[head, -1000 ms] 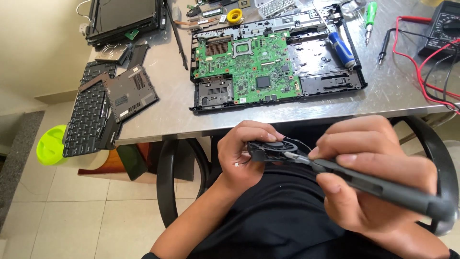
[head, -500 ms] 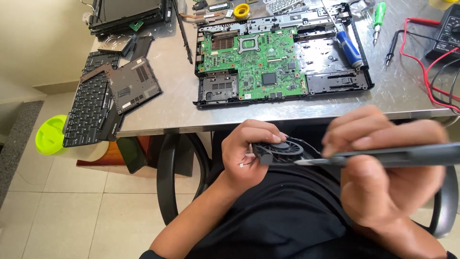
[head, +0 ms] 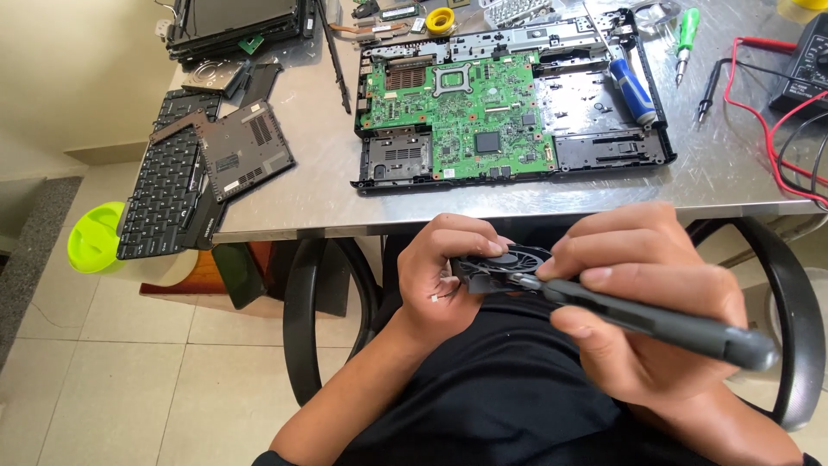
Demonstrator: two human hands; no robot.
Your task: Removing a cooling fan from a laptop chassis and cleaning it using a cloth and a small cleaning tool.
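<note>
My left hand [head: 442,278] grips a small black laptop cooling fan [head: 504,264] over my lap, just below the table's front edge. My right hand [head: 642,311] is closed around a dark grey screwdriver [head: 655,318], whose tip rests on the fan's housing. Part of the fan is hidden behind my fingers. On the metal table [head: 310,185] above lies an opened laptop base with a green motherboard [head: 461,116].
A black keyboard [head: 164,194] and a dark cover panel [head: 244,151] lie at the table's left edge. A blue-handled screwdriver [head: 632,90], a green one [head: 686,28], a yellow tape roll [head: 441,19] and a multimeter with red leads [head: 802,73] lie further back. A lime green bowl [head: 90,237] sits on the floor.
The view has shifted a little. My right hand has tilted the screwdriver, bringing its tip back onto the fan, while my left hand keeps hold of the fan.
</note>
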